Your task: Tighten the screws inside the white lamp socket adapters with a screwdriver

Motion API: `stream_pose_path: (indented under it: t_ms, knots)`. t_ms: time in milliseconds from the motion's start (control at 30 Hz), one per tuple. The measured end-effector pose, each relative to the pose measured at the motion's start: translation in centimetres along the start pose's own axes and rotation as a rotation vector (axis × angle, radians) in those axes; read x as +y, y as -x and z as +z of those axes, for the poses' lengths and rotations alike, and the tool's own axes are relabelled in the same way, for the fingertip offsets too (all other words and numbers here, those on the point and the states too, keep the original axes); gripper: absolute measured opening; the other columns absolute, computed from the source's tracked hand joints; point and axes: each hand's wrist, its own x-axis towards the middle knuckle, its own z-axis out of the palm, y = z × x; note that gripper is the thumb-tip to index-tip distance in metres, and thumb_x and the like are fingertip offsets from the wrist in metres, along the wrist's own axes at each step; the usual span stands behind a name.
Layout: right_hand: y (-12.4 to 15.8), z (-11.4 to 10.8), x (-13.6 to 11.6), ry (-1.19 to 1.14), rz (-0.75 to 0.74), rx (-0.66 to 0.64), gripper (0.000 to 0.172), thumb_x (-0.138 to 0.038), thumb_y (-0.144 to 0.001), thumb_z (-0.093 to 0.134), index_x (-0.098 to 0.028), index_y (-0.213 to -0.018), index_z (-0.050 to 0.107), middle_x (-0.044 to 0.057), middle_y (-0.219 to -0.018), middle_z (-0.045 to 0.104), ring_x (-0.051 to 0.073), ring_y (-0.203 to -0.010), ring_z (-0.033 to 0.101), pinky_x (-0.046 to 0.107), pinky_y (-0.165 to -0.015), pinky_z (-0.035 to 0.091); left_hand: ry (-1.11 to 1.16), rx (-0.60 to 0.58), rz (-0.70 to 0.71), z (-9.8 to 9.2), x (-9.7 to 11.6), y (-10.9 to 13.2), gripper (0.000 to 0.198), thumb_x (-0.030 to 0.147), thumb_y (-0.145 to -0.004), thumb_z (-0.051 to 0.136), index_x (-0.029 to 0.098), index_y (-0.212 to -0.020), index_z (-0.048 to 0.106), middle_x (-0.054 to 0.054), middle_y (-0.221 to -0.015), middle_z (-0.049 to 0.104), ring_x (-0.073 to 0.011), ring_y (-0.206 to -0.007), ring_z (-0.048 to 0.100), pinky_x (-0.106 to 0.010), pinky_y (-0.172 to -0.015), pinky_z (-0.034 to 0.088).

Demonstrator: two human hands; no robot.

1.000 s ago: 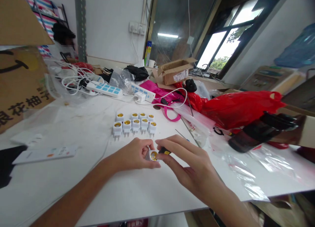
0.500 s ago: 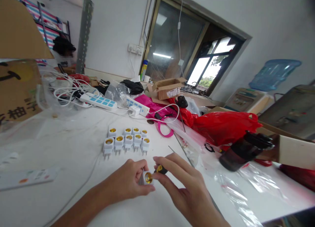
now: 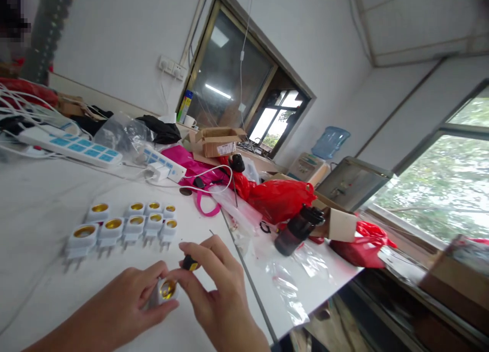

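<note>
My left hand (image 3: 132,298) is closed round a white plug-in lamp socket (image 3: 167,289), its brass-coloured threaded opening turned up towards me. Just to the right, my right hand (image 3: 223,288) pinches what looks like a small screwdriver (image 3: 190,263) with a black and yellow handle. Its shaft is mostly hidden by the fingers, and I cannot tell whether its tip is inside the socket. Beyond my left hand, several matching lamp sockets (image 3: 112,229) stand in two rows on the white table (image 3: 34,204), their prongs facing me.
Power strips (image 3: 74,147) and tangled white cables lie at the back left. A pink bag (image 3: 191,161), an open cardboard box (image 3: 217,142) and a red plastic bag (image 3: 282,196) are farther back. A dark bottle (image 3: 298,229) and clear plastic sleeves (image 3: 284,291) lie to the right.
The view has swung to the right, so everything sits farther left. The screwdriver appears raised slightly from the socket opening. Both hands keep their hold.
</note>
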Motion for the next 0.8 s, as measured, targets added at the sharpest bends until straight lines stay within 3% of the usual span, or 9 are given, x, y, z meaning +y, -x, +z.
stream_pose_path:
  t_ms: [200, 267, 367, 500, 600, 667, 733, 800]
  knots:
    - [0.0, -0.6, -1.2, -0.063, 0.090, -0.088, 0.042, -0.013, -0.110, 0.059, -0.028, -0.149, 0.064, 0.010, -0.139, 0.070, 0.021, -0.130, 0.072, 0.033, -0.115, 0.059, 0.013, 0.006, 0.037, 0.2, -0.2, -0.2, 0.029, 0.053, -0.092, 0.070, 0.025, -0.098, 0.070, 0.006, -0.061, 0.053, -0.0173, -0.058, 0.054, -0.029, -0.061, 0.034]
    - [-0.1, -0.9, -1.5, -0.108, 0.089, -0.122, 0.045, -0.011, -0.111, 0.053, -0.028, -0.151, 0.063, 0.009, -0.138, 0.073, 0.019, -0.129, 0.073, 0.031, -0.115, 0.058, 0.028, 0.001, 0.045, 0.2, -0.3, -0.2, 0.029, 0.053, -0.091, 0.070, 0.025, -0.099, 0.071, 0.006, -0.060, 0.052, -0.0171, -0.056, 0.053, -0.029, -0.060, 0.034]
    - [-0.2, -0.9, -1.3, -0.144, 0.068, -0.112, 0.041, -0.010, -0.108, 0.063, -0.028, -0.144, 0.070, 0.006, -0.121, 0.079, 0.017, -0.113, 0.077, 0.025, -0.103, 0.061, 0.052, 0.017, 0.076, 0.4, -0.5, -0.3, 0.028, 0.051, -0.090, 0.071, 0.025, -0.100, 0.073, 0.006, -0.059, 0.051, -0.0163, -0.054, 0.050, -0.029, -0.058, 0.031]
    - [-0.2, 0.0, -0.6, -0.078, 0.044, -0.038, 0.034, -0.021, -0.101, 0.084, -0.028, -0.134, 0.077, 0.003, -0.108, 0.077, 0.017, -0.098, 0.076, 0.025, -0.094, 0.061, 0.054, 0.057, 0.076, 0.5, -0.7, -0.3, 0.023, 0.047, -0.090, 0.072, 0.024, -0.093, 0.070, 0.008, -0.058, 0.047, -0.0147, -0.053, 0.046, -0.030, -0.058, 0.027]
    - [-0.4, 0.3, -0.6, -0.037, 0.024, -0.021, 0.033, -0.021, -0.099, 0.086, -0.027, -0.131, 0.078, 0.002, -0.103, 0.073, 0.016, -0.092, 0.074, 0.025, -0.085, 0.061, 0.037, 0.014, 0.028, 0.0, -0.1, -0.1, 0.025, 0.047, -0.090, 0.072, 0.023, -0.092, 0.067, 0.008, -0.059, 0.044, -0.0146, -0.055, 0.044, -0.030, -0.060, 0.025]
    - [-0.6, 0.1, -0.8, -0.061, 0.016, -0.011, 0.031, -0.016, -0.100, 0.082, -0.026, -0.129, 0.077, 0.003, -0.105, 0.073, 0.015, -0.095, 0.075, 0.024, -0.088, 0.062, 0.039, -0.034, 0.014, -0.5, 0.5, 0.0, 0.026, 0.048, -0.091, 0.072, 0.023, -0.096, 0.066, 0.009, -0.059, 0.042, -0.0148, -0.056, 0.043, -0.029, -0.060, 0.026]
    - [-0.8, -0.4, -1.0, -0.086, 0.013, -0.026, 0.032, -0.011, -0.104, 0.071, -0.026, -0.132, 0.074, 0.006, -0.121, 0.076, 0.017, -0.115, 0.076, 0.027, -0.103, 0.061, 0.041, -0.059, 0.019, -1.0, 1.2, 0.1, 0.031, 0.049, -0.092, 0.071, 0.022, -0.106, 0.067, 0.010, -0.061, 0.043, -0.0152, -0.057, 0.043, -0.029, -0.062, 0.028]
    - [-0.9, -1.0, -1.0, -0.066, 0.043, -0.073, 0.031, -0.012, -0.107, 0.065, -0.026, -0.133, 0.074, 0.009, -0.139, 0.075, 0.020, -0.132, 0.073, 0.031, -0.114, 0.058, 0.029, -0.057, -0.002, -1.3, 1.6, 0.2, 0.031, 0.049, -0.091, 0.073, 0.022, -0.105, 0.067, 0.010, -0.061, 0.043, -0.0154, -0.058, 0.044, -0.029, -0.064, 0.029]
